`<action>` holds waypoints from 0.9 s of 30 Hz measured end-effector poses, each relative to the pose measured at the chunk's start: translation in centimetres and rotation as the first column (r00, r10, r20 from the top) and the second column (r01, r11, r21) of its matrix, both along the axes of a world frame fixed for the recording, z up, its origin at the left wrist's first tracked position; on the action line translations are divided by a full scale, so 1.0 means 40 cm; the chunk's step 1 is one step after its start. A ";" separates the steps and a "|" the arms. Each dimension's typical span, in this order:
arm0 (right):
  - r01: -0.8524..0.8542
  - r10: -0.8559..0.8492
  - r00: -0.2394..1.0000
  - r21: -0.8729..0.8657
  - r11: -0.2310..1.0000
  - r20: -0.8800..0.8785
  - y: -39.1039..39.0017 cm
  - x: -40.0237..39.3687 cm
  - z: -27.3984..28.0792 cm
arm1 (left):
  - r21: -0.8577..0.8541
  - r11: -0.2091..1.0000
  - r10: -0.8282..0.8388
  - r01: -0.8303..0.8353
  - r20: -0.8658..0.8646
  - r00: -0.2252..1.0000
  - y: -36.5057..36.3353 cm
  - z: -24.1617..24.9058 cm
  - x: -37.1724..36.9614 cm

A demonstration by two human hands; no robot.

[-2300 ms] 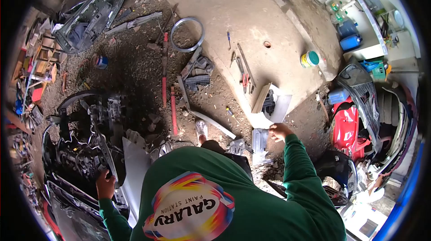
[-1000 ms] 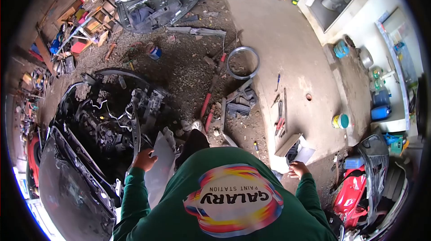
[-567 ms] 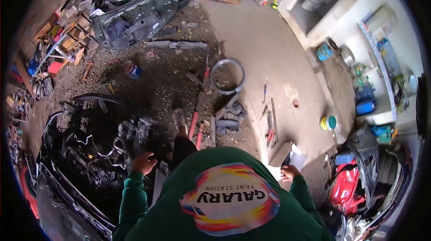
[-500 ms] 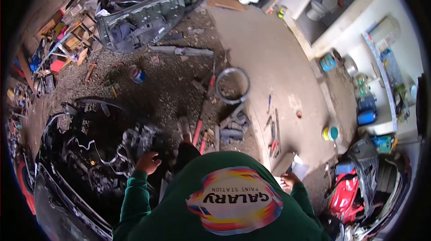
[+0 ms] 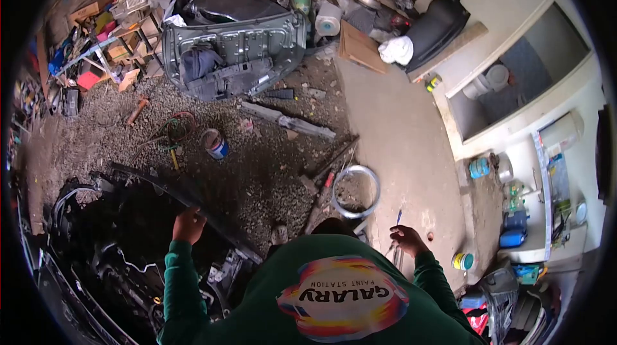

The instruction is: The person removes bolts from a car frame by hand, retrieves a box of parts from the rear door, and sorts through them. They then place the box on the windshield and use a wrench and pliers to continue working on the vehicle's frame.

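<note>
My left hand [image 5: 188, 225] is at a long black bar [image 5: 222, 226] across the front of a car's engine bay [image 5: 122, 261], fingers curled at the bar. Inside the bay a thin bent metal pipe [image 5: 138, 264] shows among dark parts. On the other side, my right hand [image 5: 409, 240] hangs over the concrete floor with bent fingers apart and nothing seen in them. Just past its fingers lies a thin blue-handled tool [image 5: 399, 216]; the other tools on the floor are mostly hidden by the hand and body.
A metal ring [image 5: 356, 192] and a red-handled bar [image 5: 321, 196] lie ahead on gravel. A paint can [image 5: 215, 144], a hammer [image 5: 137, 111] and a grey car panel [image 5: 234, 46] are farther off. A small tub [image 5: 462, 261] stands right, near shelves [image 5: 546, 184].
The view has shifted, showing more of the far floor. My left hand has moved from over the engine parts to the black bar. My right hand has reached forward over the floor tools.
</note>
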State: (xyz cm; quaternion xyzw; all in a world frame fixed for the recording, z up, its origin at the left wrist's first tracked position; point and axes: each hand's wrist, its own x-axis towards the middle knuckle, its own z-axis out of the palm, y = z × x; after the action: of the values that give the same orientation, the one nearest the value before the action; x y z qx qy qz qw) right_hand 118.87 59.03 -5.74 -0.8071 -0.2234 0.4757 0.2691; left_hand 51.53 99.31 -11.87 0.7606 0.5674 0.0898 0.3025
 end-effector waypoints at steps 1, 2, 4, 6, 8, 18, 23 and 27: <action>-0.027 0.026 1.000 -0.029 0.999 -0.013 0.063 0.011 0.010 | 0.061 0.995 0.075 -0.080 0.076 0.994 0.024 -0.014 -0.015; -0.055 0.053 0.998 -0.061 0.997 -0.029 0.119 0.015 0.015 | 0.114 0.980 0.147 -0.165 0.154 0.977 0.035 -0.032 -0.024; -0.095 0.085 0.993 -0.127 0.987 -0.086 0.199 0.062 -0.040 | 0.097 0.966 0.216 -0.239 0.201 0.955 0.035 -0.048 -0.012; -0.235 0.216 0.971 -0.227 0.945 -0.107 0.251 0.119 -0.093 | -0.101 0.967 0.242 -0.234 0.076 0.967 0.002 -0.024 0.013; -0.274 0.247 0.962 -0.370 0.888 -0.120 0.306 0.175 -0.138 | -0.236 0.939 0.260 -0.250 0.010 0.966 -0.035 -0.008 0.055; -0.273 0.355 0.933 -0.516 0.811 0.064 1.053 0.385 -0.209 | -0.477 0.811 0.259 -0.340 -0.229 0.938 0.053 0.022 0.146; -0.720 0.729 0.683 0.213 0.661 0.045 1.491 0.476 -0.501 | -0.202 0.932 0.243 -0.301 -0.268 0.932 0.207 -0.017 0.007; -0.465 0.391 0.740 0.004 0.885 -0.546 1.791 0.337 -0.393 | -0.029 0.700 0.714 -0.714 -0.007 0.700 0.273 0.194 0.059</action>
State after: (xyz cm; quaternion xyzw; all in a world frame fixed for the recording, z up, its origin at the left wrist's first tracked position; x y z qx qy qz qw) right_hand 132.37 130.67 -21.46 -0.5856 -0.2875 0.7431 0.1493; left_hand 53.90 110.21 -4.10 0.4770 0.8181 0.1934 0.2564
